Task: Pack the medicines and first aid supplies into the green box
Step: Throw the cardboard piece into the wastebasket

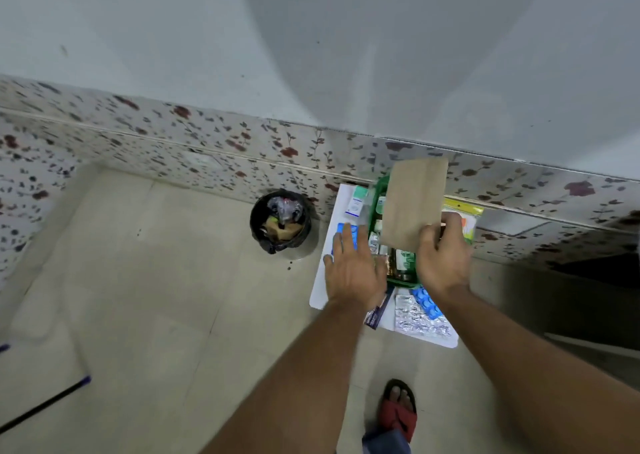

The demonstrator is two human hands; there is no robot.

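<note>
A green box (375, 207) stands on a small white table (318, 297) against the floral tiled wall, with bottles and small packs inside it. My right hand (443, 256) grips the lower corner of a brown paper packet (414, 204) held over the box. My left hand (353, 266) hovers with fingers spread at the box's left side, above a blue blister strip (346, 231). A white and teal medicine carton (356, 202) lies at the table's far left. Silver blister sheets (415, 316) and a blue blister pack (427, 303) lie at the near edge.
A black bin (280, 221) with rubbish stands on the floor left of the table. A yellow-edged packet (465, 218) lies behind my right hand. A dark carton (377, 311) pokes out under my left wrist. My foot in a red sandal (398, 408) is below.
</note>
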